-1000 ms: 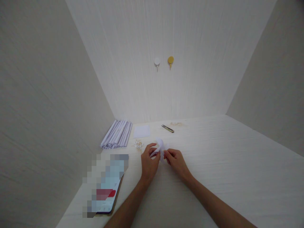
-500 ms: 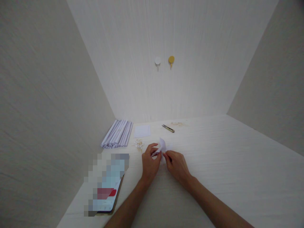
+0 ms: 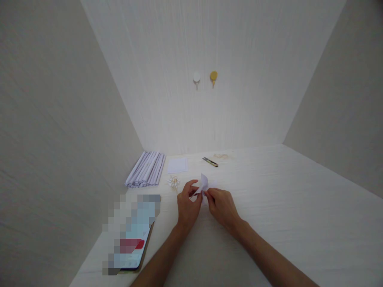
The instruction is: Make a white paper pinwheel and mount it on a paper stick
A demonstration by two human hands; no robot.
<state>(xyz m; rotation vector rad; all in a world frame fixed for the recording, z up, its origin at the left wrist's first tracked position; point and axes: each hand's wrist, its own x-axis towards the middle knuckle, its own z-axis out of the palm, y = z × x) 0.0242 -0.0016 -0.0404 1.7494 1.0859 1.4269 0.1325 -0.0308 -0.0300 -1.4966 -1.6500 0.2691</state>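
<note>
A thin white piece of paper [image 3: 204,182], folded with blades or flaps standing up, is between my two hands above the table. My left hand [image 3: 188,204] grips it from the left, with thumb and fingertips closed on it and the fingers curved. From the right, my right hand [image 3: 222,205] meets the paper with thumb and forefinger pinched together at its middle. What lies between those right fingertips is too small to make out. Just left of my left hand is a small pile of cut cotton swab tips [image 3: 173,182].
Rolled white paper tubes [image 3: 145,169] lie bundled at the back left, beside a stack of square white sheets [image 3: 177,165]. Thread snips [image 3: 210,162] and thin scraps [image 3: 220,156] lie further back. A phone [image 3: 134,235], partly pixelated, is at front left. Two hooks [image 3: 213,75] are on the wall.
The view has shifted slightly, so everything sits a little further left. Both hands keep nearly the same pose around the paper, whose raised flap has tilted slightly.
</note>
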